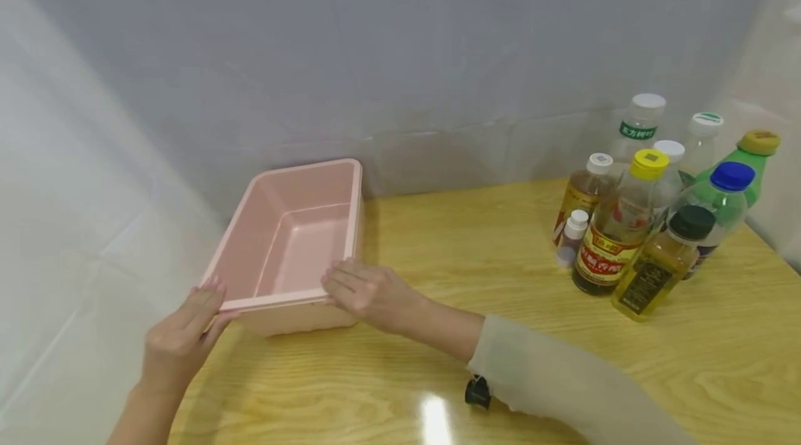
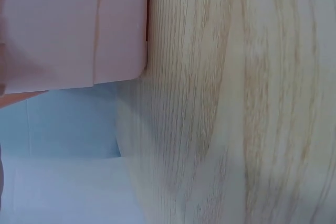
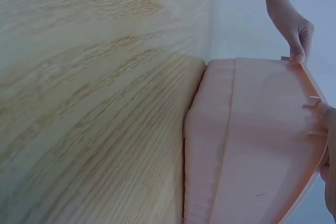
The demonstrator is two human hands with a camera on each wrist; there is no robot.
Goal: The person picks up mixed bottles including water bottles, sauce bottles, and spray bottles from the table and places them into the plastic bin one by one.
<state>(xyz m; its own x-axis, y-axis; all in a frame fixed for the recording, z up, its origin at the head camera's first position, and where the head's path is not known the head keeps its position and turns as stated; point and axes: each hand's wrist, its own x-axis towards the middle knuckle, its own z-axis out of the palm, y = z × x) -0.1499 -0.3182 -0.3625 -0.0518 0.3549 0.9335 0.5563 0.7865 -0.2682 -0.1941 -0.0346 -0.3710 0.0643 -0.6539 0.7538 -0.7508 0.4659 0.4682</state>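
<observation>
A pink rectangular plastic bin (image 1: 294,320) sits on the wooden table near the back wall, open side up, with nothing inside. My left hand (image 1: 178,337) grips the rim at its near left corner, thumb below and fingers over the top. At the near right corner, my right hand (image 1: 378,295) holds the rim with its fingers lying over the edge. The right wrist view shows the bin's outer wall (image 3: 262,119) close above the table, the left thumb under the rim and part of the right hand (image 3: 329,150) at the frame's edge.
On the right of the table (image 1: 450,236) stands a cluster of several bottles: a dark sauce bottle with a yellow cap (image 1: 610,243), an oil bottle with a black cap (image 1: 660,268), and a small white-capped bottle (image 1: 572,238). A small black object (image 1: 478,391) shows beside the right sleeve.
</observation>
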